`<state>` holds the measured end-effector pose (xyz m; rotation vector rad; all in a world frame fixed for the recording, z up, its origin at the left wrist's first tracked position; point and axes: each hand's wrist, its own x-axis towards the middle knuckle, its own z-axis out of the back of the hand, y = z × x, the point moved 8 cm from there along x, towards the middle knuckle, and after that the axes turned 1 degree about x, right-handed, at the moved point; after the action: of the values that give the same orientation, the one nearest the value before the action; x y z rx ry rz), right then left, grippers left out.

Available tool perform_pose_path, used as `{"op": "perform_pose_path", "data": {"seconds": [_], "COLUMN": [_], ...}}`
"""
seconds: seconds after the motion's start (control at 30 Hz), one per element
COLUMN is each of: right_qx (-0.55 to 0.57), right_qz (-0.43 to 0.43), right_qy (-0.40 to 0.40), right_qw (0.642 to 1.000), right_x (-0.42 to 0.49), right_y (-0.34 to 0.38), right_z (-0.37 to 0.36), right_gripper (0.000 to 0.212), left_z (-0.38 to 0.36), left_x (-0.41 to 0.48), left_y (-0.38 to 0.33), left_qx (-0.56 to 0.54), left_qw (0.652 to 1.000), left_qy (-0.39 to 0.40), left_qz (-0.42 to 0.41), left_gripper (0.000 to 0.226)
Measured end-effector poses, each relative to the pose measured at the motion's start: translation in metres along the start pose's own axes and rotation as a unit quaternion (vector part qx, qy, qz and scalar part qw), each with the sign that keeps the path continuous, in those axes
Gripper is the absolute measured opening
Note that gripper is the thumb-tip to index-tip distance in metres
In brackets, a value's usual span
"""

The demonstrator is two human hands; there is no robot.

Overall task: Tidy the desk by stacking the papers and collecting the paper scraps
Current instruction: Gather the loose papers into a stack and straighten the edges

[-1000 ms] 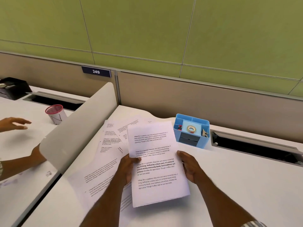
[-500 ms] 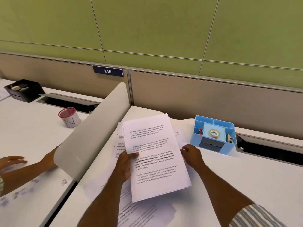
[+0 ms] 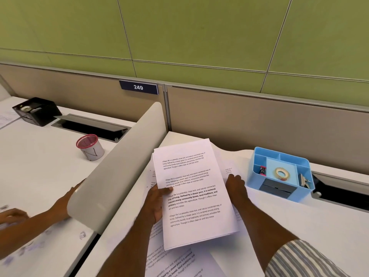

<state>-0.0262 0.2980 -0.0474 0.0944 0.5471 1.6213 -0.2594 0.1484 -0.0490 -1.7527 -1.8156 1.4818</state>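
Note:
My left hand grips a stack of printed papers by its left edge, thumb on top, and holds it tilted above the white desk. My right hand sits at the stack's right edge, partly hidden behind it. Its fingers curl on a loose sheet lying under the stack. More loose printed sheets lie on the desk below the stack, and one sheet peeks out on its left.
A blue desk organiser with a tape roll stands right of my right hand, beside a cable slot. A curved divider borders the desk on the left. Beyond it, another person's hands, small scraps, a red-rimmed cup and a black organiser.
My right hand has slid from the stack's lower right edge up and outward onto the loose sheet. The view has shifted left. The other person's hands have moved down on their desk.

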Motion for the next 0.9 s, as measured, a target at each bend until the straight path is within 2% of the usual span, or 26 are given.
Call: {"op": "perform_pose_path", "data": {"seconds": [0.3, 0.57, 0.7, 0.83, 0.9], "right_qx": [-0.016, 0.025, 0.071, 0.106, 0.126], "right_qz": [-0.062, -0.117, -0.099, -0.09, -0.09], "right_qy": [-0.005, 0.04, 0.056, 0.062, 0.061], "right_qw": [0.998, 0.992, 0.991, 0.988, 0.986], "right_x": [0.017, 0.027, 0.027, 0.025, 0.024], "right_y": [-0.005, -0.018, -0.019, -0.023, -0.026], "right_z": [-0.01, -0.019, -0.022, -0.02, -0.02], "right_gripper": [0.055, 0.058, 0.053, 0.059, 0.053], "left_z": [0.004, 0.006, 0.007, 0.005, 0.004], "left_x": [0.016, 0.02, 0.021, 0.018, 0.016], "left_y": [0.0, 0.008, 0.008, 0.008, 0.009], "left_qx": [0.001, 0.0, 0.003, 0.003, -0.001], "left_qw": [1.0, 1.0, 1.0, 1.0, 1.0], "left_qy": [0.004, 0.003, -0.001, -0.004, -0.008], "left_qz": [0.004, 0.008, 0.005, 0.008, 0.01], "left_gripper": [0.046, 0.051, 0.05, 0.052, 0.054]}}
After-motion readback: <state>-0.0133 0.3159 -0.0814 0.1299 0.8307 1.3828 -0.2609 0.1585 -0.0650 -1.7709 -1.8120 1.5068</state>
